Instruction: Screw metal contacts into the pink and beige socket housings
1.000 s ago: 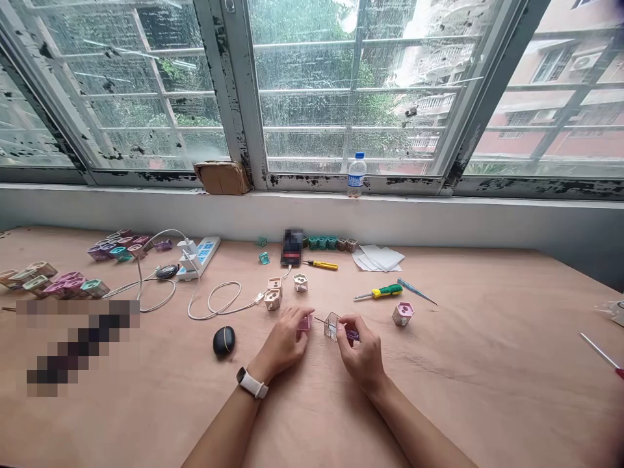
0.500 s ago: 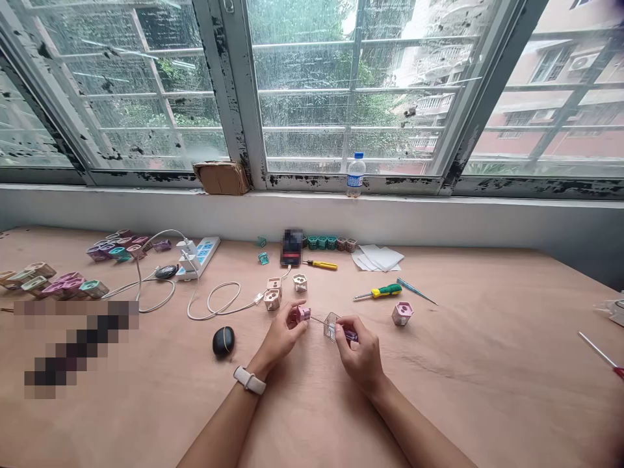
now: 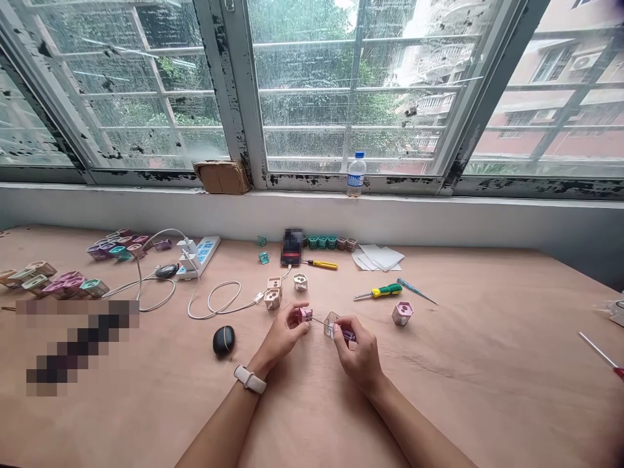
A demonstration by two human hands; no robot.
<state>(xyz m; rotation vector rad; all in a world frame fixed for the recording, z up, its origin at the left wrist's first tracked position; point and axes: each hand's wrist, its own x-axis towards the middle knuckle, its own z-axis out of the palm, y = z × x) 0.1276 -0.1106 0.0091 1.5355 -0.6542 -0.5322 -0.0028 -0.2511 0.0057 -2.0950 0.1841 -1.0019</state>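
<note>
My left hand (image 3: pixel 283 335) is closed around a small pink plastic piece (image 3: pixel 305 314), its fingers covering most of it. In my right hand (image 3: pixel 359 351) is a screwdriver with a purple handle (image 3: pixel 348 334). Its thin shaft points left and reaches the pink piece; whether the tip sits in a screw is too small to tell. A clear, open box-like case (image 3: pixel 331 320) stands on the table just behind the shaft, beside my right fingers. To the right sits a pink hexagonal block (image 3: pixel 402 313) with round holes on top. Cream blocks (image 3: pixel 272 298) of similar shape stand beyond my left hand.
A green-yellow screwdriver (image 3: pixel 387 290) and a blue pointed tool (image 3: pixel 416 291) lie at right. Behind are a phone (image 3: pixel 292 247), a yellow-handled tool (image 3: pixel 322 264) and papers (image 3: pixel 377 258). A black case (image 3: pixel 223 340), white cable (image 3: pixel 224 317) and power strip (image 3: pixel 205 253) lie left.
The pink piece has turned slightly in my left fingers and shifted a little to the right. My right hand, with the screwdriver, is nearly where it was.
</note>
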